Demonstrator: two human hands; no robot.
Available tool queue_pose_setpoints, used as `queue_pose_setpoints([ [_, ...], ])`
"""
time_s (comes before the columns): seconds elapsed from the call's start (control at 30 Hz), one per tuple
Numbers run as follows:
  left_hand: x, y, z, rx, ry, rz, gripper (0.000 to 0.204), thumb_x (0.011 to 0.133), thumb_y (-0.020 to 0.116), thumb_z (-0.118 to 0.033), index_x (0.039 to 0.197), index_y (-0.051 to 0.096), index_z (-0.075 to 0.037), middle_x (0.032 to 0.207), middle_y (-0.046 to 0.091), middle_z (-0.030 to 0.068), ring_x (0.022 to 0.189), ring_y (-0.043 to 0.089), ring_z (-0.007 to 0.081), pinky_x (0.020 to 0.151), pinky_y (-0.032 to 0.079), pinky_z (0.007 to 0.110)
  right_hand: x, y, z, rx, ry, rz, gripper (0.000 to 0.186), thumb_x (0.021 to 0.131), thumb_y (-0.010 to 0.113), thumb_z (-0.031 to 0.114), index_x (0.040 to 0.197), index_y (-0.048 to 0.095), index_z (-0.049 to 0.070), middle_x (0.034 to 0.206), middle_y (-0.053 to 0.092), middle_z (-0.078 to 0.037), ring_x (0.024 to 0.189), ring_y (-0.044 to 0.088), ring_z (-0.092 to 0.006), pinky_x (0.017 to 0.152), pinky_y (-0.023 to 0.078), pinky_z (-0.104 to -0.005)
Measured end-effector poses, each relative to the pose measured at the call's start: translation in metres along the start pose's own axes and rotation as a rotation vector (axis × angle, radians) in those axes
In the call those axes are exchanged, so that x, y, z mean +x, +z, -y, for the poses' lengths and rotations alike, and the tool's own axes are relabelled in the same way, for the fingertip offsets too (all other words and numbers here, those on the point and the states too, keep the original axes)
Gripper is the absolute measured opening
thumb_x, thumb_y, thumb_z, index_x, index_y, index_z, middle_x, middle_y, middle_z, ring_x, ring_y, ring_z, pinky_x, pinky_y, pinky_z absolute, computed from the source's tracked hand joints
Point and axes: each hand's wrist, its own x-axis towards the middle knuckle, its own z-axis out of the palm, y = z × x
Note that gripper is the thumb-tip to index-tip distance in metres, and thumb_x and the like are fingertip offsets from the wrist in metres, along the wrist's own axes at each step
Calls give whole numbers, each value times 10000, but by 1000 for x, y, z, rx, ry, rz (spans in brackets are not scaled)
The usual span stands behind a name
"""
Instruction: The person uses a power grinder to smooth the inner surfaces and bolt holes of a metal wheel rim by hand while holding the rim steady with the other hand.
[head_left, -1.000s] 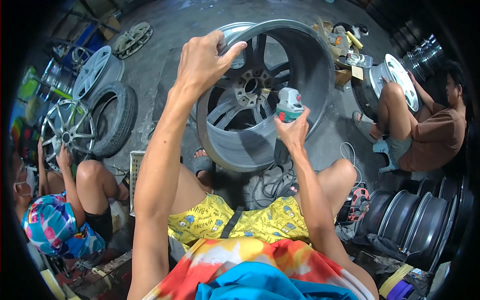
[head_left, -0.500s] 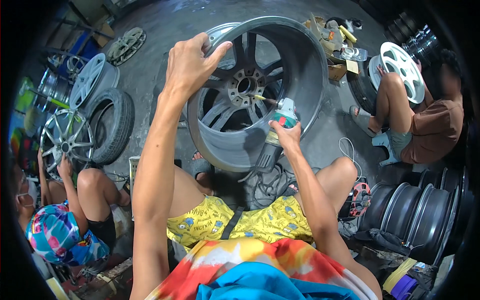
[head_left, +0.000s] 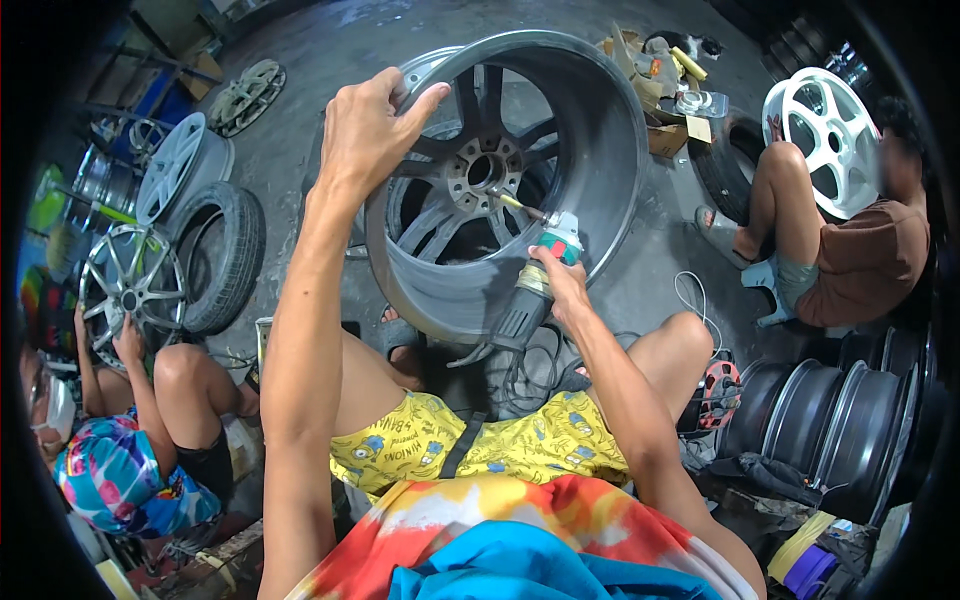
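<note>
A large dark grey car wheel rim (head_left: 604, 150) stands in front of me, its open barrel facing me and its spokes deep inside. My left hand (head_left: 372, 130) is closed over the rim's upper left lip, thumb on the near side. In my right hand (head_left: 563, 283) is a green and grey electric grinder (head_left: 523, 308), tilted upward with tape around its body. A thin rod-like bit (head_left: 517, 204) sticks out of its head into the barrel. The bit's tip lies close by the bolt holes of the hub (head_left: 485, 172); whether it touches, I cannot tell.
Power cords (head_left: 535, 375) lie looped below the rim. On the right, a person (head_left: 865, 255) holds a white wheel (head_left: 825, 140) beside several stacked rims (head_left: 795, 410). At left, another person (head_left: 125, 470) handles a spoked wheel (head_left: 130, 290) near a tire (head_left: 225, 260). A cardboard box (head_left: 665, 135) sits far right.
The grinder and my right hand have shifted left and slightly down, with the bit still inside the barrel. My left hand and the rim appear slightly further left. The right-hand person's white wheel has turned.
</note>
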Motion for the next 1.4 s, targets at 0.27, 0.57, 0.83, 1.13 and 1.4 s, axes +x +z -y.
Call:
queue_pose_setpoints([
  [0.27, 0, -2, -2, 17, 11, -3, 593, 908, 767, -504, 669, 564, -1, 525, 454, 69, 518, 420, 164, 518, 391, 344, 16, 0, -17, 67, 20, 68, 395, 816, 827, 209, 1081, 588, 40, 843, 681, -110, 693, 714, -244, 633, 617, -411],
  [0.57, -1, -3, -3, 22, -7, 1, 591, 906, 770, -496, 674, 566, 8, 531, 451, 77, 522, 414, 170, 521, 389, 349, -1, 14, -9, 163, 123, 162, 409, 817, 821, 197, 1100, 580, 27, 845, 678, -109, 704, 716, -258, 654, 621, -420],
  [0.83, 3, -1, -9, 27, 15, -2, 577, 906, 778, -472, 681, 573, 17, 531, 450, 84, 520, 405, 183, 519, 387, 350, -5, 15, -13, 162, 115, 119, 530, 733, 883, 271, 1114, 641, -8, 948, 690, -104, 868, 690, -215, 823, 564, -373],
  [1.13, -1, -3, -11, -8, 10, -4, 570, 898, 786, -469, 673, 568, 8, 529, 442, 71, 521, 396, 168, 515, 377, 352, 25, -4, 19, -313, -318, -299, 860, 647, 917, 328, 1270, 508, -102, 1157, 662, -198, 1056, 669, -266, 931, 539, -389],
  [1.4, -2, -5, -11, 3, 11, 9, 566, 899, 788, -466, 678, 579, 11, 532, 459, 74, 520, 403, 170, 515, 379, 355, 18, -13, -5, -107, -87, 84, 798, 685, 893, 318, 1287, 534, -64, 1128, 668, -175, 970, 683, -253, 877, 557, -382],
])
